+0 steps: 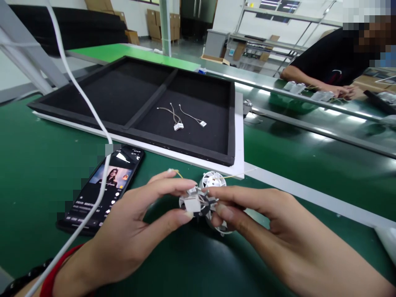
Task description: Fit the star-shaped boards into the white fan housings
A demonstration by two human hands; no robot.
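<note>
The left hand (pixel 126 233) and right hand (pixel 275 222) both pinch the small fan piece (pixel 203 208) over the surface (pixel 40 165), toward its near edge. It looks light and hard; thin blades might snap, so the chunky white block (pixel 192 203) seems best to hold.

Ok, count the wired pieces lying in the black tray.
3, all in the right compartment: two overlapping wired pieces, and a single wired piece to their right. Another could hide beneath the pair.

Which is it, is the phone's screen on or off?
On: the phone shows a lit picture of a person, with lines of text and icons, beside the left hand.
</note>
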